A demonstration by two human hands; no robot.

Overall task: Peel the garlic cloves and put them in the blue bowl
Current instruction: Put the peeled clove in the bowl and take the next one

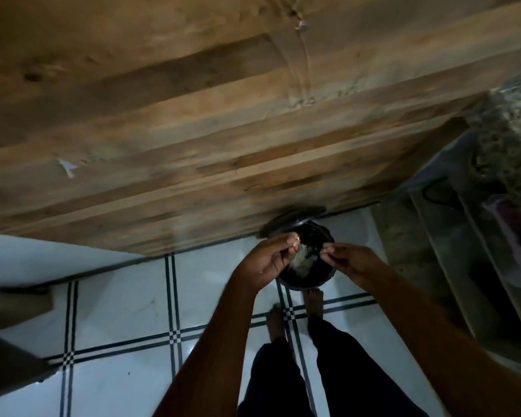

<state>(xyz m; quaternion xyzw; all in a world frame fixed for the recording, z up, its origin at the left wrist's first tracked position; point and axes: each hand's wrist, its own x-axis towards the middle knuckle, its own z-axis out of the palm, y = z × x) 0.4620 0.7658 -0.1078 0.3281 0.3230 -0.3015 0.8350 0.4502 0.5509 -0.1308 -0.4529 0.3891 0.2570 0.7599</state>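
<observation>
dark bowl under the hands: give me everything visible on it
The bowl is round, looks dark, almost black in the dim light, so its colour cannot be confirmed; material unclear. It sits below both hands, over the white tiled floor beside the wooden table edge. Whether it rests on something or is held cannot be told. Inside lies a pale heap, likely garlic or skins. The left hand and right hand pinch small bits above it, hiding parts of the rim.
</observation>
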